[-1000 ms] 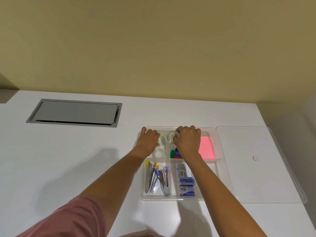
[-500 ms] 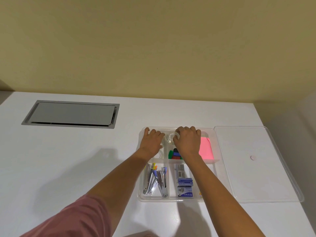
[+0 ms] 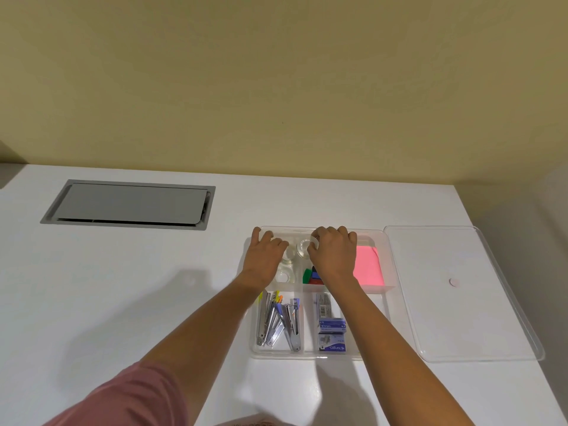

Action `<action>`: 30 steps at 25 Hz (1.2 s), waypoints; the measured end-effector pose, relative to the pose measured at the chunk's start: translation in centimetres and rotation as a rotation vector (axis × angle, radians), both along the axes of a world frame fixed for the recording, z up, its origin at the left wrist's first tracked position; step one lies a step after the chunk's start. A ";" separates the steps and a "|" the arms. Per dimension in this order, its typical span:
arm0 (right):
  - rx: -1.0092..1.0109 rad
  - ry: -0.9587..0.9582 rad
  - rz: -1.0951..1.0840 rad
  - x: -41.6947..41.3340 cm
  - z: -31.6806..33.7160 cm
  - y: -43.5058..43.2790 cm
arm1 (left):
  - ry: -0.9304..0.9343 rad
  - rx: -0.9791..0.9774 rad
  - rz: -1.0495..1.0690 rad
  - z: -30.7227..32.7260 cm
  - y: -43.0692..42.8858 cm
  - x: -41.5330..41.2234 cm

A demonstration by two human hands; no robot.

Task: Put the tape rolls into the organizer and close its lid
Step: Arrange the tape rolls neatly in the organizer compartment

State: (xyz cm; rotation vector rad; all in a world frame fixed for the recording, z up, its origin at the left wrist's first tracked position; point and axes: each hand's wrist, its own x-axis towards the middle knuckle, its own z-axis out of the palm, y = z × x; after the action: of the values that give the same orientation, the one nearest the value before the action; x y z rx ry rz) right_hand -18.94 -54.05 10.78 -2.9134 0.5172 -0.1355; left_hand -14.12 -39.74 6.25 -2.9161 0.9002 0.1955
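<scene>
**Left hand creeps over the far-left compartment; right hand keeps its pinch on a tape roll**

Since 1 s ago the left hand (image 3: 266,256) has slid a little right and forward, so its knuckles now cover more of the far-left compartment, while the right hand (image 3: 333,256) has stayed put. The left hand lies palm down with fingers loosely spread, fingertips at the far rim of the clear organizer (image 3: 388,305); whether it grips anything I cannot tell. The right hand is curled, its thumb and fingers pinching a clear tape roll (image 3: 304,249) that sits low in the far middle of the organizer, against the divider.

2 more clear tape rolls show beside the left hand: 1 (image 3: 289,256) just under its knuckles, another (image 3: 286,275) nearer the wrist, both inside the far-left compartment. Coloured binder clips (image 3: 311,276) lie just below the right wrist, and a pink sticky-note pad (image 3: 368,265) fills the far-right compartment. Nearer the person, staplers (image 3: 278,321) fill the left compartment and blue staple boxes (image 3: 332,336) the right one.

The clear lid (image 3: 461,290) lies flat on the white table (image 3: 123,287), touching the organizer's right side. A grey cable hatch (image 3: 129,205) sits well apart at far left.
</scene>
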 end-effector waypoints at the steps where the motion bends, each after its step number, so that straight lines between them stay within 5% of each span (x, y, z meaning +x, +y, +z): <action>1: 0.000 -0.001 0.003 -0.1 0.0 0.1 | 0.000 0.009 -0.008 0.2 -0.1 0.1; 9: -0.016 -0.021 -0.016 -0.2 0.4 -0.4 | -0.029 -0.181 0.043 0.5 0.6 -1.4; 18: -0.008 0.004 0.022 -0.7 0.3 0.5 | 0.081 -0.014 0.066 0.9 0.0 -1.9; 26: 0.043 0.050 0.087 -0.5 -0.2 1.7 | 0.152 -0.535 0.402 2.6 -0.4 -2.0; 30: 0.109 0.087 0.102 0.3 -0.1 2.3 | 0.180 -0.502 0.392 3.2 0.1 -1.7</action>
State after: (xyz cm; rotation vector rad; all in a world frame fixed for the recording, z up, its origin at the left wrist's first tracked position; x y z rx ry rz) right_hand -18.62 -51.70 10.66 -2.8412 0.3748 0.0331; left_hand -15.77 -39.61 9.45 -3.5757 0.4236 0.2978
